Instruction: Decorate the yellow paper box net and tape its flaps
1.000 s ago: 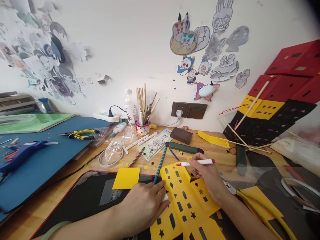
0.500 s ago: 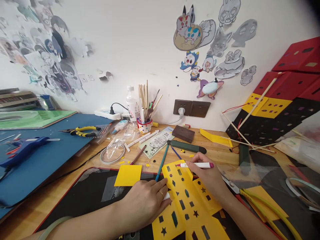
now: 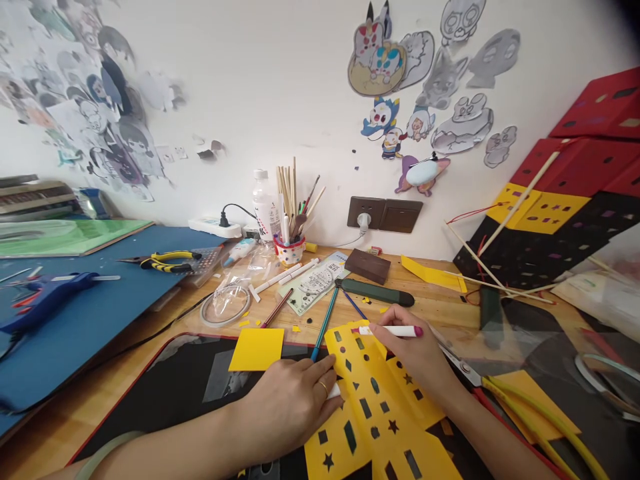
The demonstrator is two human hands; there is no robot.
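My right hand (image 3: 413,350) is closed round a white marker (image 3: 400,330) with a magenta end. Its tip points left and meets the upper part of a folded yellow paper sheet (image 3: 367,383). Small star, diamond, oval and rectangle holes are cut through that sheet. My left hand (image 3: 295,393), wearing a ring, presses on the sheet's left side with curled fingers. A small white object (image 3: 334,391) shows under those fingers; its kind is mostly hidden. Just beyond the left hand lies a teal pen (image 3: 325,325).
A yellow square (image 3: 257,349) lies on the black mat (image 3: 165,393). Yellow-handled scissors (image 3: 520,400) are by my right forearm. Behind are a green cutter (image 3: 377,292), a dark block (image 3: 369,265) and a pen cup (image 3: 290,251). Red, yellow and black boxes (image 3: 545,211) stand right.
The marker and my right hand shift very slightly, with the tip still at the sheet's upper part. My left hand stays in place.
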